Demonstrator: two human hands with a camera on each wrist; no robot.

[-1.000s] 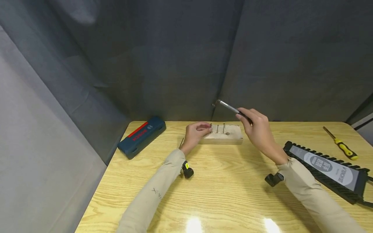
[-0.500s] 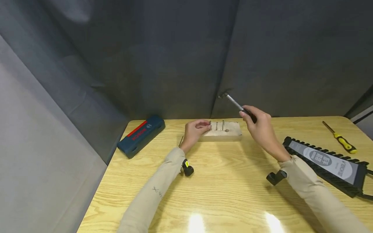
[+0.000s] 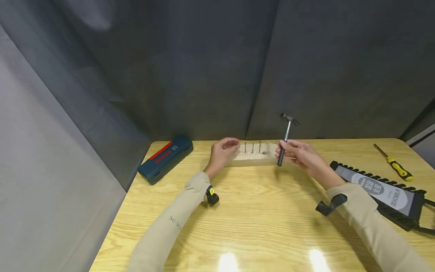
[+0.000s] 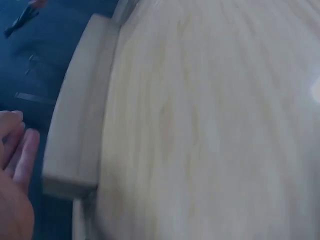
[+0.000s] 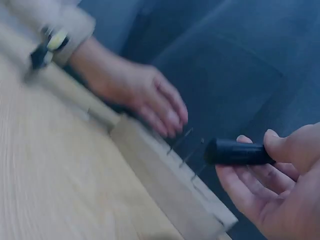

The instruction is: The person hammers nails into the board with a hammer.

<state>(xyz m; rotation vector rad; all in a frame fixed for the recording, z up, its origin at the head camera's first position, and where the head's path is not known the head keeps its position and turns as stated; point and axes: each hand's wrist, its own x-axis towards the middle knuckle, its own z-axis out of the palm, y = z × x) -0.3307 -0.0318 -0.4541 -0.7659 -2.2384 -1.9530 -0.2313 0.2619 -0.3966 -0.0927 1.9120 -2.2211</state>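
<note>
A pale wooden block (image 3: 255,162) lies near the table's back edge. Three thin nails (image 3: 253,148) stand upright in its top, beside a dark round spot. My left hand (image 3: 222,154) hovers at the block's left end, apart from the nails, its fingers loosely bent around nothing; the left wrist view shows the hand (image 4: 15,175) beside the block (image 4: 80,110). By the right end, my right hand (image 3: 304,155) grips a claw hammer (image 3: 287,130) by its black handle, head up. In the right wrist view the handle's butt (image 5: 235,152) points toward the nails (image 5: 186,152).
A blue case (image 3: 165,159) with a red stripe lies at the table's back left. On the right are a black toothed rack (image 3: 380,192) with a grey label and a yellow-and-black screwdriver (image 3: 399,168). A dark curtain (image 3: 204,75) hangs behind the table.
My left hand has let go of the leftmost nail and drawn back left. The hammer has swung from leaning left to nearly upright, and my right hand has lowered beside the block.
</note>
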